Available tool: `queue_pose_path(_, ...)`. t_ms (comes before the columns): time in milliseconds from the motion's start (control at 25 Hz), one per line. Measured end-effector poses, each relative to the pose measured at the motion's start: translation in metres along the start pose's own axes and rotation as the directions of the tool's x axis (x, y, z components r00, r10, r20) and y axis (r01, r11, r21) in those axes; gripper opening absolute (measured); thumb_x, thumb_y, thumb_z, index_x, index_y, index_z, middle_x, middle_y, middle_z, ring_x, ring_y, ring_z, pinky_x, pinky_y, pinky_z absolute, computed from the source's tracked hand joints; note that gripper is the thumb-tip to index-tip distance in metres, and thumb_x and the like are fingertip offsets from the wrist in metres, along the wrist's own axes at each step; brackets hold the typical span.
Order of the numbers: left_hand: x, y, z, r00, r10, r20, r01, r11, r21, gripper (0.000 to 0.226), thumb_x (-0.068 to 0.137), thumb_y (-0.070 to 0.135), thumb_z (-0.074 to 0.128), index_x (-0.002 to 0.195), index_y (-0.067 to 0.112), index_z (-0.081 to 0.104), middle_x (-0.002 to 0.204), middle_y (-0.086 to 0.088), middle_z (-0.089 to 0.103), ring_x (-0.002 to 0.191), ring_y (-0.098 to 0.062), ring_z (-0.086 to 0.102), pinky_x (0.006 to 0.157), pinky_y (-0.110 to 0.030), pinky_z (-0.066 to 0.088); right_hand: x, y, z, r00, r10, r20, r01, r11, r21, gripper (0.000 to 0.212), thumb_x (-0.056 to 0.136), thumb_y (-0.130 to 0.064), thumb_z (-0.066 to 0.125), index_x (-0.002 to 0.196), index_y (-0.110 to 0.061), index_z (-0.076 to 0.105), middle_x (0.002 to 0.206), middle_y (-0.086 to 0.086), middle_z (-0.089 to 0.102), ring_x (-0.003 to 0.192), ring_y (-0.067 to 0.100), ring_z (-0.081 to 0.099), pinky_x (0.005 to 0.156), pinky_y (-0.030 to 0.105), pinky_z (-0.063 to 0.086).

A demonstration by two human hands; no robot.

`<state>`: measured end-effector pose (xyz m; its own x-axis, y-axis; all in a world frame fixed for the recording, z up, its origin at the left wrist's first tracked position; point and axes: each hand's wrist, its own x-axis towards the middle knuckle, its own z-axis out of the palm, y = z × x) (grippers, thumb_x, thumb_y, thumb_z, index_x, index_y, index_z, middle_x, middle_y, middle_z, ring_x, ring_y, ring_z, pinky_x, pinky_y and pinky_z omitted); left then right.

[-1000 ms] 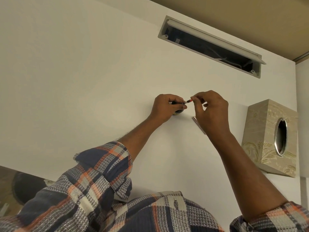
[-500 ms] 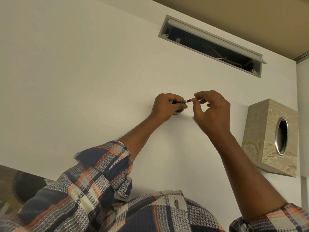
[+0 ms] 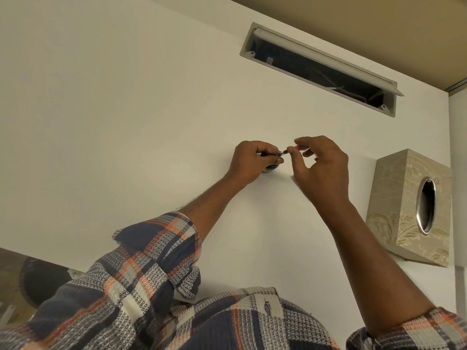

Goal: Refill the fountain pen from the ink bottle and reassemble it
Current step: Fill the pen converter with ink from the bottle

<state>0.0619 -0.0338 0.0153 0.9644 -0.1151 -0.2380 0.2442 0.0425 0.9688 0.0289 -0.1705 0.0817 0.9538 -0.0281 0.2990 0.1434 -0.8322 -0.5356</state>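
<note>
Pinched in the left hand (image 3: pixel 249 160), the dark pen part (image 3: pixel 270 154) points right toward the red-tipped piece (image 3: pixel 296 147) nipped by the right hand (image 3: pixel 322 170) (ends nearly meeting, above the ink bottle (image 3: pixel 269 169)).

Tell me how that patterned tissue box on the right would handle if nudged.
The tissue box stands tall on a small base, so a push up high may tip it. Its flat sides shouldn't roll. It looks hollow at the oval opening, so probably light, though its contents can't be seen.
</note>
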Motion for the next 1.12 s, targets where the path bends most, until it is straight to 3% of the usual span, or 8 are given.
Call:
queue_pose_path(160, 0.0005, -0.0005, -0.0001, 1.0, 0.001, -0.004, -0.001, 1.0, 0.003, 0.013, 0.071, 0.001, 0.077, 0.084, 0.001, 0.074, 0.081, -0.002, 0.069, 0.064, -0.002, 0.065, 0.063, -0.016, 0.054, 0.0002, 0.0019, -0.0005, 1.0, -0.01, 0.004, 0.01, 1.0, -0.01, 0.007, 0.086, -0.013, 0.064, 0.088, -0.012, 0.07, 0.082, 0.002, 0.069, 0.074, 0.021, 0.062, 0.072, 0.035, 0.049)
queue_pose_path(320, 0.0002, -0.0001, -0.0004, 1.0, 0.009, -0.001, -0.009, 1.0, 0.009, 0.014, 0.071, 0.001, 0.077, 0.085, -0.001, 0.074, 0.079, 0.001, 0.069, 0.063, 0.0, 0.063, 0.063, -0.013, 0.053, 0.0, 0.0004, 0.0002, 1.0, 0.018, 0.001, -0.018, 1.0, -0.008, 0.012, 0.088, -0.018, 0.064, 0.083, -0.009, 0.07, 0.079, 0.007, 0.069, 0.073, 0.023, 0.062, 0.071, 0.039, 0.05)
queue_pose_path(600, -0.0002, 0.0011, -0.0006, 1.0, 0.006, 0.001, -0.006, 1.0, 0.012, 0.015, 0.071, 0.0, 0.076, 0.085, -0.001, 0.074, 0.079, -0.001, 0.068, 0.063, 0.001, 0.063, 0.062, -0.013, 0.052, -0.0009, -0.0021, -0.0021, 0.999, 0.033, 0.003, -0.033, 0.999, 0.018, 0.013, 0.087, -0.022, 0.066, 0.093, -0.012, 0.071, 0.085, 0.0, 0.069, 0.072, 0.014, 0.061, 0.07, 0.025, 0.043)
queue_pose_path(720, -0.0007, 0.0018, -0.0002, 1.0, 0.006, -0.001, -0.006, 1.0, 0.0, 0.015, 0.071, -0.002, 0.075, 0.085, -0.003, 0.073, 0.078, -0.001, 0.068, 0.06, 0.001, 0.062, 0.061, -0.011, 0.052, -0.0016, -0.0012, -0.0024, 1.0, 0.015, 0.006, -0.015, 1.0, 0.025, 0.006, 0.086, -0.015, 0.065, 0.087, -0.013, 0.071, 0.082, 0.002, 0.07, 0.072, 0.019, 0.063, 0.07, 0.029, 0.045)
queue_pose_path(920, -0.0016, 0.0019, -0.0002, 1.0, 0.001, 0.004, 0.0, 1.0, -0.025, 0.016, 0.072, -0.004, 0.074, 0.087, -0.006, 0.072, 0.079, -0.003, 0.067, 0.059, 0.002, 0.062, 0.06, -0.01, 0.05, -0.0012, 0.0002, -0.0004, 1.0, 0.003, -0.02, -0.003, 1.0, 0.008, 0.011, 0.087, -0.019, 0.065, 0.082, -0.009, 0.07, 0.077, 0.007, 0.069, 0.071, 0.023, 0.062, 0.071, 0.039, 0.05)
queue_pose_path(1120, -0.0013, 0.0022, -0.0003, 1.0, -0.001, 0.002, 0.001, 0.999, -0.032, 0.016, 0.072, -0.004, 0.074, 0.087, -0.006, 0.072, 0.079, -0.003, 0.067, 0.06, 0.001, 0.062, 0.061, -0.011, 0.052, -0.0027, 0.0019, -0.0009, 1.0, -0.009, -0.003, 0.009, 1.0, 0.019, 0.013, 0.086, -0.02, 0.068, 0.096, -0.013, 0.071, 0.086, -0.001, 0.069, 0.073, 0.014, 0.06, 0.072, 0.026, 0.045)
